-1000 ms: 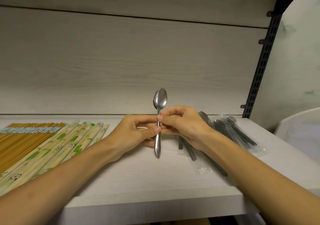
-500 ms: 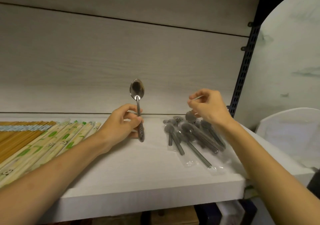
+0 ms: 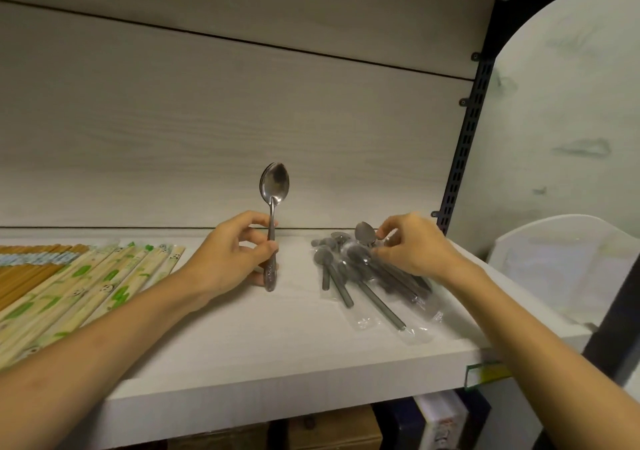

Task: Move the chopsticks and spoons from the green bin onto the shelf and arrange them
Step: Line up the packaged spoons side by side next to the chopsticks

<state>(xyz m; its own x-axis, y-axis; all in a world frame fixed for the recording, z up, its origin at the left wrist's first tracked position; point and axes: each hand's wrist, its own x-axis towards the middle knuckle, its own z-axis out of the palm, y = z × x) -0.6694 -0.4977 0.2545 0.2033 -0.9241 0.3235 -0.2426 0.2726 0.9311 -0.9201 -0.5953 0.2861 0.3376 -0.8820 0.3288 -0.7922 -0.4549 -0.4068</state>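
My left hand [image 3: 231, 255] grips a steel spoon [image 3: 273, 204] by the handle and holds it upright, bowl up, its end resting on the white shelf [image 3: 263, 342]. To the right lies a heap of wrapped spoons [image 3: 360, 276] in clear plastic sleeves. My right hand [image 3: 412, 249] rests on the back of that heap and pinches the bowl of one spoon [image 3: 364, 233] between thumb and fingers. Wrapped chopsticks [image 3: 86, 287] with green panda print lie in a row at the left, with plain wooden chopsticks [image 3: 24, 269] beyond them. No green bin is in view.
A black slotted upright [image 3: 464, 145] marks the shelf's right end. A white plastic container [image 3: 568, 266] stands to the right of it. Boxes [image 3: 339, 429] sit below the shelf. A small price tag holder [image 3: 485, 373] hangs at the front right edge.
My right hand let go of the upright spoon, moved right and came down onto the heap of wrapped spoons. The left hand still holds the spoon upright.
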